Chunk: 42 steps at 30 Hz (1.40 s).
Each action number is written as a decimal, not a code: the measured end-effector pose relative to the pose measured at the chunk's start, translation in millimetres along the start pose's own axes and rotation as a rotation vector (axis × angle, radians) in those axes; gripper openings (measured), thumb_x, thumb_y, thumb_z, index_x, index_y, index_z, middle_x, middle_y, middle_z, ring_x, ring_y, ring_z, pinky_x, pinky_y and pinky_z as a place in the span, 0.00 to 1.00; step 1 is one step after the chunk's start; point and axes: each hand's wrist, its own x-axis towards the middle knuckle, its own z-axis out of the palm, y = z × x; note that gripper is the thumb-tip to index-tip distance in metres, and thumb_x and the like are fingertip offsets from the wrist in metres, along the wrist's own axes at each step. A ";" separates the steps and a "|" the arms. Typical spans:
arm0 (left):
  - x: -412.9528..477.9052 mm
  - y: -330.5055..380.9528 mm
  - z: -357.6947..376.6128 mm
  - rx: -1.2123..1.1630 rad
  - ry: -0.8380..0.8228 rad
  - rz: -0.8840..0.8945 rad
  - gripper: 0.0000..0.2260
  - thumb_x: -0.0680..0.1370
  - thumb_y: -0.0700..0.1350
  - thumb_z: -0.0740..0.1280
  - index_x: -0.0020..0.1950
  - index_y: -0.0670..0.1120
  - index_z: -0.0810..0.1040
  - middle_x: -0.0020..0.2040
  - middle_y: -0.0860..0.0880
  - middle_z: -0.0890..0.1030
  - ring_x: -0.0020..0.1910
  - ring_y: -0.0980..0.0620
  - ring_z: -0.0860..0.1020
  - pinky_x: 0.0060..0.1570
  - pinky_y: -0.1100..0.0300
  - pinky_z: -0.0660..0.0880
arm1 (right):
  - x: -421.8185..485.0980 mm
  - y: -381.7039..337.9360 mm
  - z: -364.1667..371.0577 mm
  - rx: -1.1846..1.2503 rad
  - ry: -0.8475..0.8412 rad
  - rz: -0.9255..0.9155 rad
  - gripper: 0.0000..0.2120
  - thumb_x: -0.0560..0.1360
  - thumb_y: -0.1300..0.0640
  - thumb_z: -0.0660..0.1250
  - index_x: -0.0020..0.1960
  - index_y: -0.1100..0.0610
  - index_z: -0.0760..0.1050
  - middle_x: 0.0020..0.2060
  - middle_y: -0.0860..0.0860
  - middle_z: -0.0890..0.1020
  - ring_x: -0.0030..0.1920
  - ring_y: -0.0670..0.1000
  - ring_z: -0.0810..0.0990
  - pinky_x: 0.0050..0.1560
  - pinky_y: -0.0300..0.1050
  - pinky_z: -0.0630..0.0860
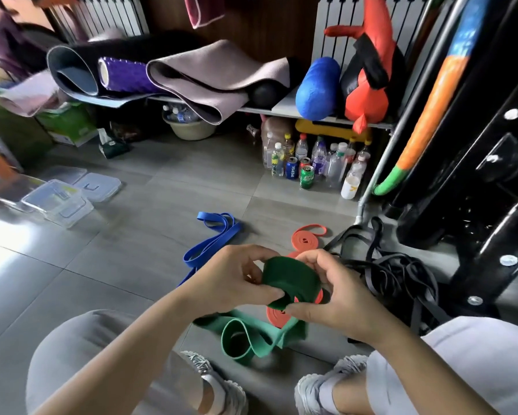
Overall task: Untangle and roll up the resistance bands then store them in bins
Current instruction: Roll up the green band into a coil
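In the lower centre of the frame, my left hand [233, 277] and my right hand [338, 295] both grip the rolled part of the green band [290, 277], with the fingers [310, 259] curled around it. Its loose end lies looped on the floor [132, 250] between my shoes. An orange roll [278, 316] lies just under my hands, the blue band [212, 244] to their left, the tangled black bands [395, 274] to the right, and the clear bins [60, 202] at the middle left.

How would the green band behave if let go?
Probably floppy: the tail of the green band sags into a loose loop on the floor. Its roll would likely unwind; left hand and right hand both pinch it shut.
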 end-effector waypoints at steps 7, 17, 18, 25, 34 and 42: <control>-6.9 -9.2 10.8 -0.426 0.122 0.020 0.20 0.63 0.40 0.78 0.53 0.46 0.80 0.46 0.37 0.83 0.40 0.45 0.78 0.34 0.61 0.76 | 3.5 13.2 20.6 0.193 0.185 -0.059 0.24 0.58 0.46 0.77 0.53 0.46 0.77 0.47 0.52 0.83 0.47 0.50 0.80 0.52 0.49 0.76; 0.7 0.6 -6.9 0.162 -0.125 -0.024 0.19 0.66 0.50 0.78 0.53 0.55 0.77 0.45 0.58 0.80 0.40 0.55 0.79 0.37 0.65 0.73 | 6.6 6.9 8.0 -0.008 0.006 0.021 0.19 0.61 0.47 0.75 0.50 0.48 0.78 0.40 0.50 0.82 0.40 0.50 0.79 0.45 0.56 0.77; 1.9 2.4 -8.7 0.234 -0.105 -0.026 0.18 0.65 0.52 0.78 0.52 0.56 0.77 0.43 0.59 0.80 0.38 0.55 0.78 0.36 0.65 0.73 | 7.3 6.3 8.3 -0.021 0.000 0.026 0.19 0.61 0.47 0.76 0.51 0.47 0.78 0.40 0.49 0.82 0.40 0.47 0.79 0.45 0.56 0.77; -1.3 -2.7 -9.7 0.288 -0.028 -0.048 0.15 0.64 0.51 0.77 0.45 0.61 0.76 0.36 0.68 0.77 0.30 0.66 0.74 0.31 0.74 0.68 | 6.3 -9.6 -14.0 -0.102 0.014 0.063 0.27 0.55 0.44 0.79 0.53 0.42 0.77 0.45 0.43 0.83 0.46 0.45 0.82 0.52 0.48 0.79; -3.3 -5.5 5.2 -0.298 0.043 -0.006 0.19 0.59 0.47 0.77 0.49 0.53 0.81 0.45 0.45 0.84 0.44 0.47 0.82 0.43 0.51 0.81 | -0.1 6.5 0.7 0.171 0.019 -0.025 0.23 0.60 0.52 0.79 0.54 0.49 0.78 0.49 0.51 0.84 0.49 0.51 0.82 0.53 0.51 0.78; -5.3 -24.4 37.7 -0.981 0.062 -0.089 0.30 0.55 0.43 0.83 0.54 0.41 0.80 0.52 0.39 0.82 0.47 0.44 0.82 0.46 0.53 0.80 | 1.0 20.3 19.1 0.250 0.149 -0.095 0.19 0.64 0.53 0.77 0.54 0.50 0.78 0.47 0.52 0.84 0.48 0.50 0.82 0.50 0.42 0.76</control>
